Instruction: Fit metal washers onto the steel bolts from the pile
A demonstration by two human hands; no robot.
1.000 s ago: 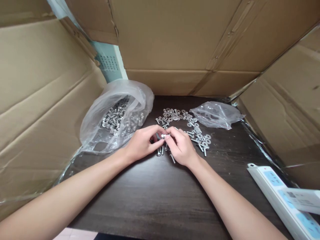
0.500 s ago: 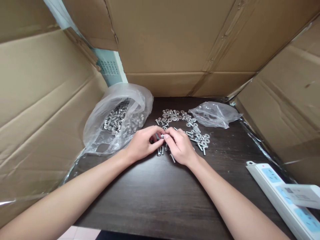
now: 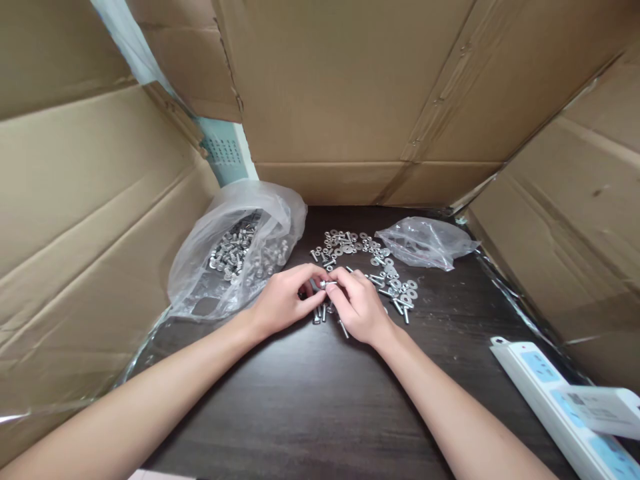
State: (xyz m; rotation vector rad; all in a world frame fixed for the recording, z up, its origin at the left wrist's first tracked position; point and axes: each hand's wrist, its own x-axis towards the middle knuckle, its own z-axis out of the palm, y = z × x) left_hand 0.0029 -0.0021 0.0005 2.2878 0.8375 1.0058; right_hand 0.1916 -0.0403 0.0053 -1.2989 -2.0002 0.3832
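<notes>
My left hand [image 3: 285, 300] and my right hand [image 3: 361, 307] meet over the middle of the table, both curled with fingertips around one small silver bolt [image 3: 324, 285]. The bolt lies roughly level, with what look like a nut or washers at its left end. My right thumb and forefinger pinch its shank, while the left fingertips are at the thicker end. Just below the hands lie a few loose bolts [image 3: 343, 329]. Beyond them spreads a pile of bolts, nuts and flat washers [image 3: 391, 272], partly hidden by my right hand.
At left, an open clear plastic bag [image 3: 187, 273] holds many short bolts [image 3: 235, 250]. Another crumpled plastic bag [image 3: 427, 243] lies at the back right. A white power strip [image 3: 525, 380] sits near the right edge. Cardboard walls [image 3: 350, 100] enclose the dark table [image 3: 280, 413].
The view has tilted so that everything sits a little lower. Between the fingers, more of the bolt's shank shows, and the left thumb is slightly farther from the bolt.
</notes>
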